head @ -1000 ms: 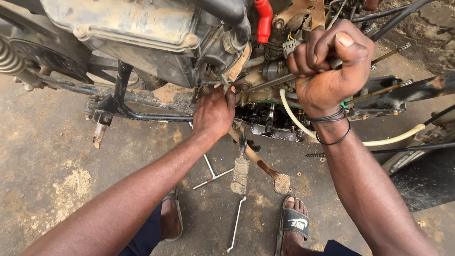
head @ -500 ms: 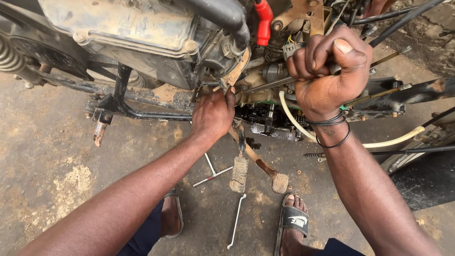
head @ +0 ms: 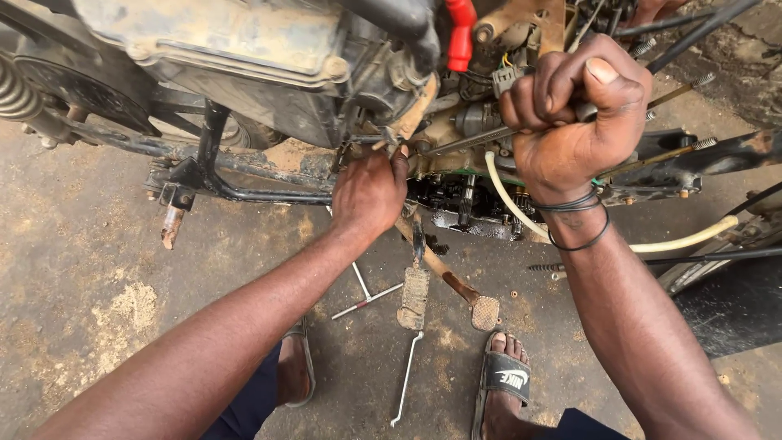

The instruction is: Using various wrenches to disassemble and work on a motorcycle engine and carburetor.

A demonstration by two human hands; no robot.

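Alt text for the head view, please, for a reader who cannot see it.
A person's right hand is clenched in a fist around a thin metal rod beside a grimy motorcycle engine, while the left hand reaches in under it. Sandalled feet and loose tools rest on the stained concrete floor.

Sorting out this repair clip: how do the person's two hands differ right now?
The right hand is a closed fist around a thin metal rod, held high; the left hand sits lower, fingers reaching into the engine underside. The right wrist wears dark bands; the left wrist is bare. Both are at the same motorcycle.
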